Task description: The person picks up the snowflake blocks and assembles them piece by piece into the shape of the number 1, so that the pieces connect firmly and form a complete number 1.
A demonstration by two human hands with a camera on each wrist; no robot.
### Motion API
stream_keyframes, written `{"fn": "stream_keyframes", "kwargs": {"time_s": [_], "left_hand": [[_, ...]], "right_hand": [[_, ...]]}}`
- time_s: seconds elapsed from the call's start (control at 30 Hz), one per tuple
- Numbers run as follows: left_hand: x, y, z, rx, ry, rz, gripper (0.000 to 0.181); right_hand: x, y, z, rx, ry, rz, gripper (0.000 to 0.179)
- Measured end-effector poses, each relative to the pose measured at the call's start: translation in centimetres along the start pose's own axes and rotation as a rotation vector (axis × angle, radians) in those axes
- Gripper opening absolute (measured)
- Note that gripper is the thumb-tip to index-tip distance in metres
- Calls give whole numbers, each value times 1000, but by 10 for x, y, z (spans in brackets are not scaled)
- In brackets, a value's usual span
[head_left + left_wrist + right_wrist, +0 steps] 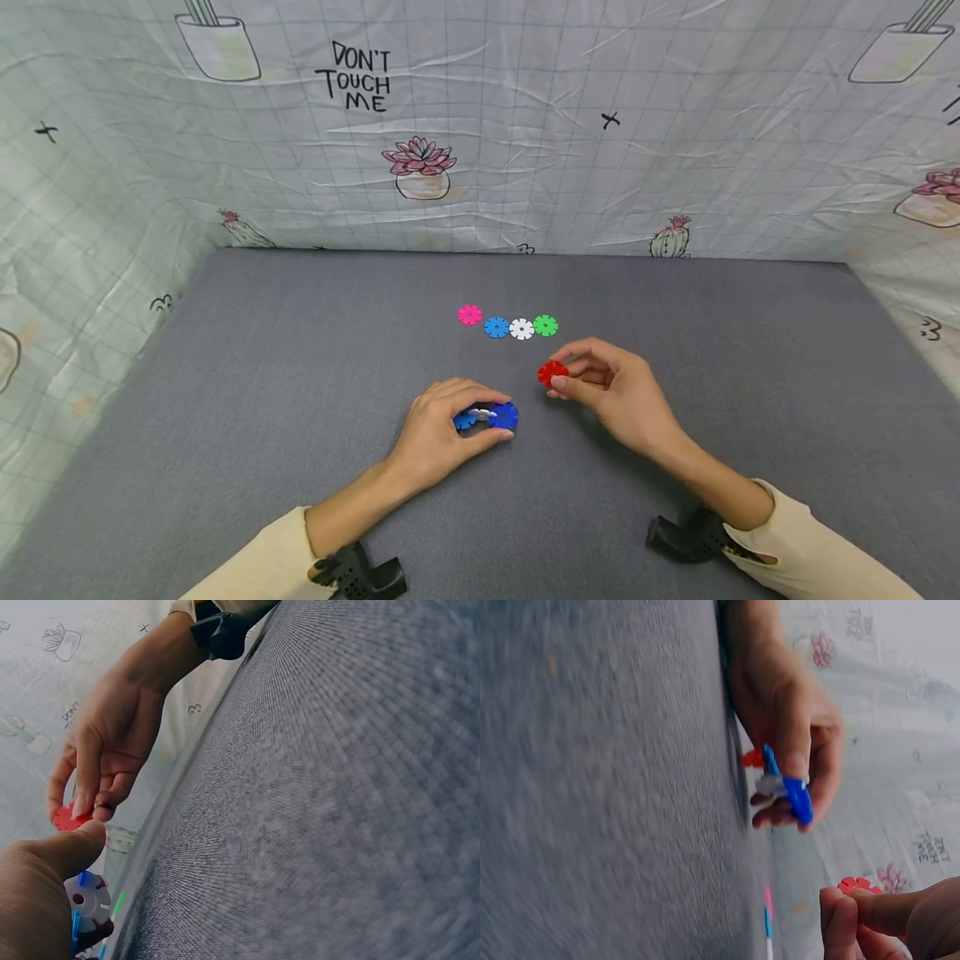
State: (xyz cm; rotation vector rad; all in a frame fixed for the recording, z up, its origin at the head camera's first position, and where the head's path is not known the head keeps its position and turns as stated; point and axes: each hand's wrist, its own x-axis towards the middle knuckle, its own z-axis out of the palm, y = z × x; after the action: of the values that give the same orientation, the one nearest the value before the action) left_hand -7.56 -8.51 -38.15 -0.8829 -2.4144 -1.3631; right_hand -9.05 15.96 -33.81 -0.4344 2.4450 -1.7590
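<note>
My left hand [438, 429] grips a small chain of notched plastic discs. At its near end is a dark blue disc [504, 416], pinched between thumb and fingers. A white disc [88, 900] joins it to a lighter blue disc [465, 420], partly covered by the hand. An orange-red disc [752, 758] shows behind these in the right wrist view. To the right, my right hand [622, 396] pinches a red notched disc [552, 374] by its edge between thumb and fingertips. The red disc is apart from the chain, slightly farther from me.
Beyond the hands, a pink disc [470, 314], a light blue disc [496, 327], a white disc [522, 329] and a green disc [546, 325] lie in a loose row on the grey table [300, 358]. A printed cloth [510, 125] rises behind the table's far edge.
</note>
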Motion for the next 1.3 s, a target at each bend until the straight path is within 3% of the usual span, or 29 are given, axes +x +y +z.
{"fn": "stream_keyframes", "kwargs": {"time_s": [0.47,0.7,1.3], "left_hand": [[-1,-1,2,-61,10,-4,31],[0,-1,2,-81,11,-7,31],[0,-3,1,-97,-6,-17,30]], "right_hand": [[-12,1,18,-76,-86,-148,23],[-13,2,20,-176,-67,-203,23],[-13,7,29,-183,-38,-299,25]]}}
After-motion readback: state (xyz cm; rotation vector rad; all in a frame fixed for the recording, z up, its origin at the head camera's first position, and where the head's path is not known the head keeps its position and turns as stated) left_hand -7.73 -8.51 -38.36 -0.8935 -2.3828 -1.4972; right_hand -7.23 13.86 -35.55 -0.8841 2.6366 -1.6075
